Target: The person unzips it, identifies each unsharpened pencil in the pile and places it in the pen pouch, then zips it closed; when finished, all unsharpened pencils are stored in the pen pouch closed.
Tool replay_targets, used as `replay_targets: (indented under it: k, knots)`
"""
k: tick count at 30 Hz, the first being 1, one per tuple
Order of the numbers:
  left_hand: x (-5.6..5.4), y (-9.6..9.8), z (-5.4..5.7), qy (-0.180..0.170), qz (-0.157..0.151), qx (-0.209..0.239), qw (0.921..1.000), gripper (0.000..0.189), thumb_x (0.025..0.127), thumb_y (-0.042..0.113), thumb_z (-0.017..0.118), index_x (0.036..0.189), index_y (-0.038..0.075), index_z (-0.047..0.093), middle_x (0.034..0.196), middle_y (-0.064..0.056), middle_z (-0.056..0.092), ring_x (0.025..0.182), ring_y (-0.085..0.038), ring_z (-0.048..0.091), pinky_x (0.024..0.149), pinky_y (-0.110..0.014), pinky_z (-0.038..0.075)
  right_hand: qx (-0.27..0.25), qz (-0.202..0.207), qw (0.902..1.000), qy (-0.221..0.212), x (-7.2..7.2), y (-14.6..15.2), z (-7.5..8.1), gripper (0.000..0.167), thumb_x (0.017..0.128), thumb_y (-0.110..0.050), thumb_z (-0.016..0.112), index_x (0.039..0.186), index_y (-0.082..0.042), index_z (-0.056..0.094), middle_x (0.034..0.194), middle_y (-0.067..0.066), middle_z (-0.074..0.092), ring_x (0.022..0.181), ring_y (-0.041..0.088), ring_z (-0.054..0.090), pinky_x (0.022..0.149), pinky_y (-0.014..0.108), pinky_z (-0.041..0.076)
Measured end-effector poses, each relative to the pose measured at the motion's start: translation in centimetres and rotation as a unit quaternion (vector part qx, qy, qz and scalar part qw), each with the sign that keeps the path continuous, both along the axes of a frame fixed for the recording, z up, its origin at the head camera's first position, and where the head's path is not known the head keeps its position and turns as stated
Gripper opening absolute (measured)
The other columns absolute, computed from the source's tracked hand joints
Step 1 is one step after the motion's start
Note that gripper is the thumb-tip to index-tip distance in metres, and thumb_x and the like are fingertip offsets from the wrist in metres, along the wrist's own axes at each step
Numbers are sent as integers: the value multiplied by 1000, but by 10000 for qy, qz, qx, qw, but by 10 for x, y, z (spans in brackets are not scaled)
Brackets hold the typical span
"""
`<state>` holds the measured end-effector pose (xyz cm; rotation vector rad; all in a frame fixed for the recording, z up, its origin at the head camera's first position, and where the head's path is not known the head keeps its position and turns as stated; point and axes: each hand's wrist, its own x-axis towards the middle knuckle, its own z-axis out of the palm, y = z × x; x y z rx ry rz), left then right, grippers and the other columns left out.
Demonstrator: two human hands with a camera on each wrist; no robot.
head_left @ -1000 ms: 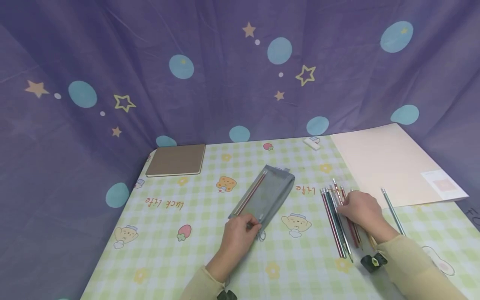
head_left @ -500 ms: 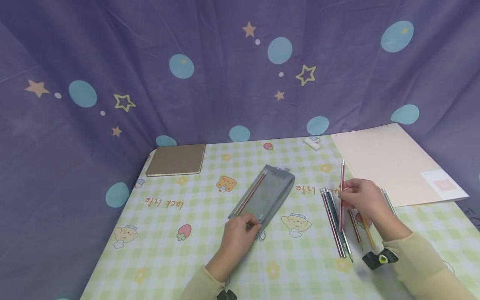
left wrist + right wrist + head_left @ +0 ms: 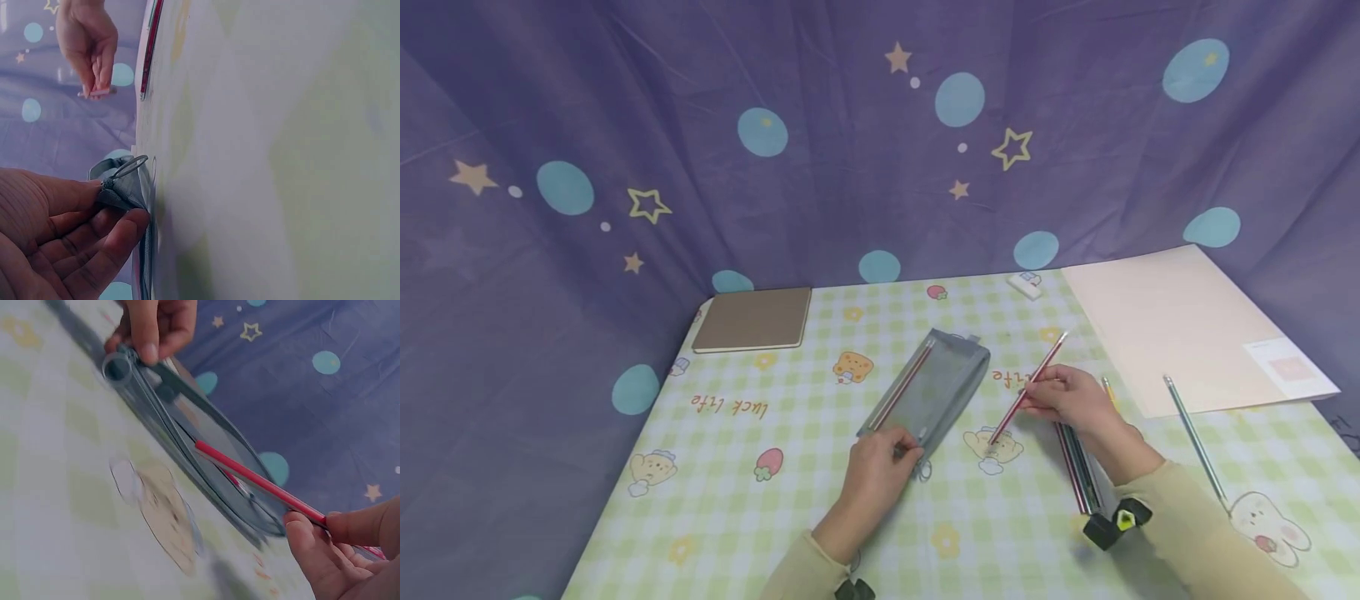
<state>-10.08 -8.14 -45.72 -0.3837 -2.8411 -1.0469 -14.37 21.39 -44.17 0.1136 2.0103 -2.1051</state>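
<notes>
The right hand [image 3: 1075,400] pinches a red pencil [image 3: 1028,388] between thumb and fingers, tilted pale end up, in the air to the right of a grey pouch [image 3: 936,400]. The pencil looks light, stiff and smooth, probably easiest to steer from mid-shaft. The left hand [image 3: 880,475] pinches the pouch's near corner by its ring pull; the thin fabric seems soft and floppy, so holding that corner should steady it. Beyond, loose pencils [image 3: 1073,468] lie on a checked cloth [image 3: 722,483].
</notes>
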Motion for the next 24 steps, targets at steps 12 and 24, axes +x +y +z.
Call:
replay_targets:
  k: [12,24]
  knots:
    - [1,0,0,142,-21,-45,9999,11,81,14,79,76,17,69,75,8,67,60,-2,52,57,-24,43,-507,-100,9974,-498,-7,-52,-15,15,96,2,56,101,15,51,77,10,70,72,17,71,73,30,56]
    - [0,-1,-1,269,-74,-127,9995,11,81,15,80,77,18,70,76,8,68,64,-5,57,60,-26,46,-579,-228,9951,-762,-17,-85,-22,19,97,2,53,107,18,50,77,12,70,68,15,70,67,27,56]
